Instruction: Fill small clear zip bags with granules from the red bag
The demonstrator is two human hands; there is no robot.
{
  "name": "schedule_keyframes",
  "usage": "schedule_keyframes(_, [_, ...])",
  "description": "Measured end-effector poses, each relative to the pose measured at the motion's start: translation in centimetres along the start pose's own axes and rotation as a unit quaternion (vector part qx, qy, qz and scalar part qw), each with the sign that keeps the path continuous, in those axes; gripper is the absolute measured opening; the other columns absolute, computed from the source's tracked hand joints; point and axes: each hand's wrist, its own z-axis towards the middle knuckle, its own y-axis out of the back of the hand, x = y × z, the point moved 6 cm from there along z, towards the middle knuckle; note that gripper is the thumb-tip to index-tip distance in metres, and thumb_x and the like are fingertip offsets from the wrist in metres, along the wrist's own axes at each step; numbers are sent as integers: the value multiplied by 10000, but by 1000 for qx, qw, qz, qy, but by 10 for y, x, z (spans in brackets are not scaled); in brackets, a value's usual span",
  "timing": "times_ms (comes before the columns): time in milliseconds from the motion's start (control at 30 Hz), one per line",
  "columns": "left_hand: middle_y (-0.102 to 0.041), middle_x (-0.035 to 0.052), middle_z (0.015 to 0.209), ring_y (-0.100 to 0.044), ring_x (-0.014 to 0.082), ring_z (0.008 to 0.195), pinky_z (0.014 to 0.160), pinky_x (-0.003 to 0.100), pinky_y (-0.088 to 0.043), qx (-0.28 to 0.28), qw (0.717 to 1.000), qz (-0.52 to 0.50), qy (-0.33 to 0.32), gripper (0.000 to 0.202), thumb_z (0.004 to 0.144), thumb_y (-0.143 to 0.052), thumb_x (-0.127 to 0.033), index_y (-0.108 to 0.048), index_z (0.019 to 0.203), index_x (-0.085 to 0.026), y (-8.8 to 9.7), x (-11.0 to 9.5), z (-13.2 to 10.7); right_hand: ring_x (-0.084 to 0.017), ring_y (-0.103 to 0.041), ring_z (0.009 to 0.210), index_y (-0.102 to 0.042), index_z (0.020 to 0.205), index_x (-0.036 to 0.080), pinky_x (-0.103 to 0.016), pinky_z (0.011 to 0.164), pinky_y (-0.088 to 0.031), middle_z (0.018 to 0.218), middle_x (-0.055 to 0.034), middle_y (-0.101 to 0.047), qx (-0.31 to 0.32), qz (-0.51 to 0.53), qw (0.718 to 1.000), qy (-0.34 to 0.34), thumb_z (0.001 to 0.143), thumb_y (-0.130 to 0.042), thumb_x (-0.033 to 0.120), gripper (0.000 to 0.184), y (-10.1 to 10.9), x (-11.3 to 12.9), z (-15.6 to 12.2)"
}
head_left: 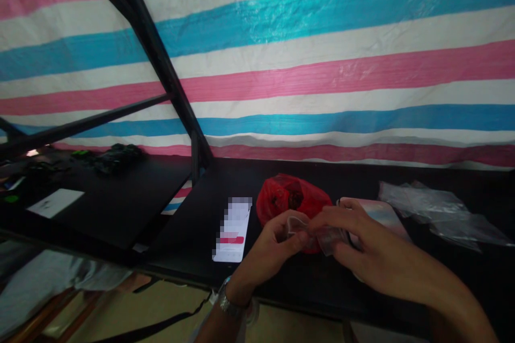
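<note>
Both hands meet over the dark table, just in front of a red plastic bag (309, 198). My left hand (277, 241), with a metal watch on the wrist, pinches one side of a small clear plastic bag (330, 238). The fingers of my right hand (358, 236) close on the other side of it. Whether anything lies inside the clear bag I cannot make out. Dark brownish contents show through the mouth of the red bag. Behind my right hand lies a shiny pinkish phone-like slab (378, 211), partly covered by the hand.
Several flat clear plastic bags (434, 206) lie at the right. A lit phone (235, 230) rests left of my hands. A black metal frame (161, 69) stands before a striped tarp (322, 75). On the left table are a white sheet (56, 202) and a dark bundle (118, 158).
</note>
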Motion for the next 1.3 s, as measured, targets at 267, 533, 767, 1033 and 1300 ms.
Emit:
schedule_keyframes(267, [-734, 56, 982, -693, 219, 872, 871, 372, -549, -206, 969, 123, -66, 384, 914, -771, -509, -696, 1127, -199, 38, 10, 1, -298, -650, 1234, -684, 1412, 250, -507, 1091, -403, 1359, -101, -748, -96, -117, 989, -2, 966, -565, 212, 463, -21, -21, 33])
schedule_keyframes(533, [-724, 61, 1053, -677, 236, 944, 873, 357, -511, -190, 930, 308, -64, 136, 946, -716, -320, -696, 1035, -219, 34, 7, -7, -377, -554, 1266, -746, 1388, 275, -505, 996, -397, 1361, -156, -698, -53, -266, 960, -72, 937, -537, 68, 538, -55, -40, 52])
schedule_keyframes(767, [-724, 19, 904, -675, 200, 827, 769, 307, -513, -224, 949, 215, -52, 189, 933, -741, -387, -692, 989, -213, 36, 6, -4, -341, -593, 1164, -771, 1343, 299, -465, 941, -415, 1229, -151, -701, -52, -248, 964, -85, 955, -539, 104, 492, -54, -48, 51])
schedule_keyframes(1033, [-645, -28, 773, -576, 138, 691, 664, 262, -487, -372, 922, 75, -69, 512, 812, -822, -673, -678, 935, -198, 65, 4, -21, -310, -654, 1249, -758, 1322, 259, -461, 1029, -416, 1269, -117, -740, -71, -154, 979, -111, 1015, -593, 191, 355, -49, -62, 59])
schedule_keyframes(1300, [-727, 15, 915, -666, 177, 865, 820, 296, -535, -335, 936, 84, -64, 450, 888, -783, -625, -698, 1032, -207, 56, 16, -24, -334, -709, 1250, -727, 1348, 199, -473, 1023, -479, 1326, -140, -772, -68, -179, 971, -141, 1019, -635, 255, 346, -50, -50, 67])
